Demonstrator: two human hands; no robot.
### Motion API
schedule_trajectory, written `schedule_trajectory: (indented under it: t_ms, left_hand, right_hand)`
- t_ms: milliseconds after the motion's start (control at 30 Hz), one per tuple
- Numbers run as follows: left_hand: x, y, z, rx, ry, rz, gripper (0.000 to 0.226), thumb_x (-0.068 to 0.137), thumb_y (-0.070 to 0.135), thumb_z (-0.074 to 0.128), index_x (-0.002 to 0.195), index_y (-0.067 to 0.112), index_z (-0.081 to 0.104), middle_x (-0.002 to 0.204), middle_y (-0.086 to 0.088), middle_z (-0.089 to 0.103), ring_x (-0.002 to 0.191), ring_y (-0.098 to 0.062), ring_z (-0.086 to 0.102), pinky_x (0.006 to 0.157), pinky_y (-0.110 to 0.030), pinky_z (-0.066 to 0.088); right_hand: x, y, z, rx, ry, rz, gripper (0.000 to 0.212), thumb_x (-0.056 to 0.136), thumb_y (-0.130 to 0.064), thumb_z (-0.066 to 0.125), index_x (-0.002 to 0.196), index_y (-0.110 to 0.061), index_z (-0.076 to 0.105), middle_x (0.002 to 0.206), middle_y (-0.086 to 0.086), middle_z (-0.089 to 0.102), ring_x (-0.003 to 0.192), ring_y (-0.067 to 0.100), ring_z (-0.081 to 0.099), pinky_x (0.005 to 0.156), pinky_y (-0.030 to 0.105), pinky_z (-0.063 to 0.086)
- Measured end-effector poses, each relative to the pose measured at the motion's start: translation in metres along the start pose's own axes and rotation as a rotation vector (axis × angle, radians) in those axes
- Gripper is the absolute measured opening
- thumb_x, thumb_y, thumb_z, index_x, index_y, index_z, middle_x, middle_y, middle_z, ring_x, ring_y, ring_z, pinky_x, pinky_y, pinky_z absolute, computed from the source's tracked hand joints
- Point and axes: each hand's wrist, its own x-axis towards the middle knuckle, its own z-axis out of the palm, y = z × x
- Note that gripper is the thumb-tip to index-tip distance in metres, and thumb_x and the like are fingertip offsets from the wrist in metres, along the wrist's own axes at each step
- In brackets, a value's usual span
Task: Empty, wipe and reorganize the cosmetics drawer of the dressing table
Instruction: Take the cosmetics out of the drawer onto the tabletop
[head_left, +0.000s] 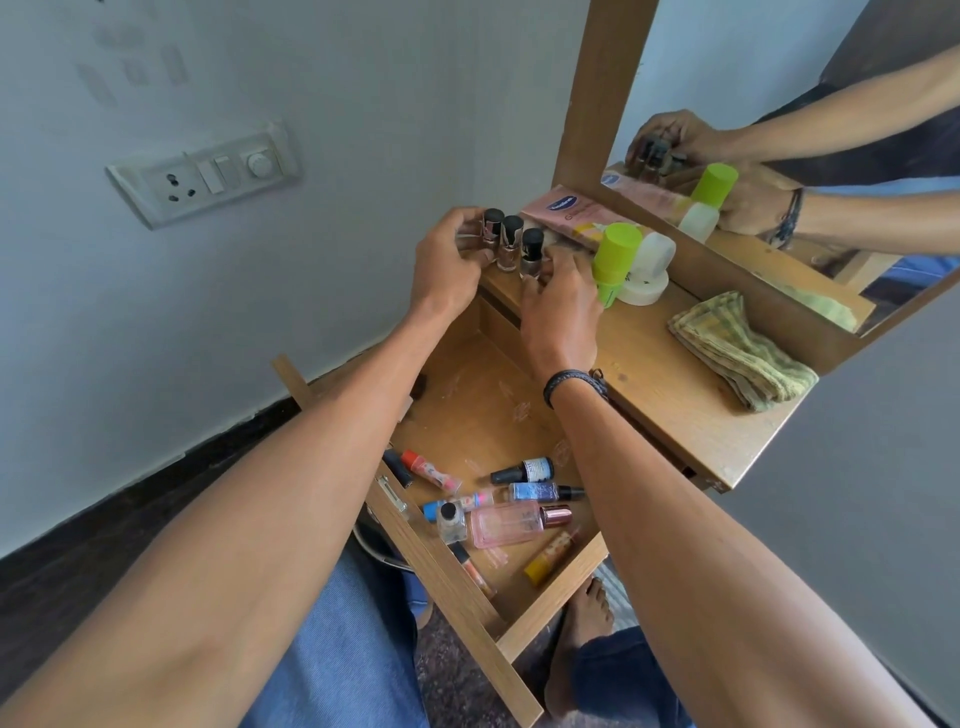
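The wooden drawer (467, 400) is pulled out below the dressing table top (675, 384). Several cosmetics lie at its front: a pink perfume bottle (511, 524), nail polish bottles (524, 470), a yellow tube (545, 560) and a red-capped stick (431, 470). Three black-capped nail polish bottles (511, 244) stand in a row at the top's far left corner. My left hand (449, 265) curls round the leftmost one. My right hand (563, 306) touches the rightmost bottle's base with its fingertips.
A lime-green capped bottle (613, 260), a white jar (649, 275) and a pink tube (571, 213) stand near the mirror (779, 104). A folded green checked cloth (743, 353) lies on the table top. A wall socket plate (202, 174) is left. My knees sit under the drawer.
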Motion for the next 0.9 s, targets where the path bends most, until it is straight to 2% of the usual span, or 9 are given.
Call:
schedule_trajectory:
  t_ms: [200, 333, 600, 800, 900]
  left_hand:
    - [-0.001, 0.001, -0.001, 0.020, -0.037, 0.005, 0.040, 0.085, -0.004, 0.072, 0.122, 0.010, 0.065, 0.110, 0.002, 0.070, 0.096, -0.003, 0.065, 0.084, -0.012, 0.053]
    - [-0.005, 0.001, -0.001, 0.006, -0.029, -0.012, 0.044, 0.086, -0.004, 0.072, 0.127, 0.010, 0.062, 0.119, -0.001, 0.067, 0.105, -0.008, 0.064, 0.088, -0.014, 0.054]
    - [-0.016, 0.004, -0.006, 0.046, 0.022, -0.085, 0.054, 0.087, -0.006, 0.070, 0.136, 0.012, 0.056, 0.131, -0.004, 0.058, 0.112, -0.009, 0.058, 0.081, 0.000, 0.045]
    - [-0.046, 0.012, -0.029, 0.191, 0.039, -0.160, 0.055, 0.088, -0.008, 0.065, 0.137, 0.016, 0.056, 0.128, 0.000, 0.058, 0.113, -0.014, 0.059, 0.092, -0.023, 0.052]
    - [-0.074, 0.008, -0.043, 0.331, -0.100, -0.234, 0.047, 0.090, 0.003, 0.070, 0.132, 0.020, 0.060, 0.126, 0.002, 0.062, 0.111, -0.015, 0.061, 0.094, -0.031, 0.052]
  right_hand:
    - [-0.001, -0.001, -0.001, -0.008, 0.005, -0.003, 0.034, 0.096, -0.015, 0.063, 0.129, -0.011, 0.059, 0.133, 0.007, 0.058, 0.113, 0.031, 0.060, 0.090, 0.042, 0.048]
    - [-0.003, -0.002, -0.002, -0.014, 0.006, 0.010, 0.039, 0.097, -0.017, 0.064, 0.135, -0.011, 0.056, 0.136, 0.008, 0.057, 0.116, 0.032, 0.059, 0.092, 0.044, 0.049]
    - [-0.006, -0.002, -0.004, -0.040, -0.001, 0.010, 0.048, 0.097, -0.019, 0.066, 0.143, -0.014, 0.052, 0.140, 0.007, 0.054, 0.120, 0.034, 0.059, 0.094, 0.045, 0.048]
    - [-0.018, -0.001, -0.011, -0.020, 0.004, 0.012, 0.047, 0.097, -0.016, 0.064, 0.142, -0.012, 0.053, 0.140, 0.006, 0.054, 0.120, 0.030, 0.059, 0.097, 0.041, 0.045]
    - [-0.054, 0.005, -0.021, 0.052, 0.036, -0.067, 0.037, 0.096, -0.010, 0.060, 0.132, -0.012, 0.061, 0.127, 0.006, 0.061, 0.106, 0.025, 0.064, 0.088, 0.033, 0.047]
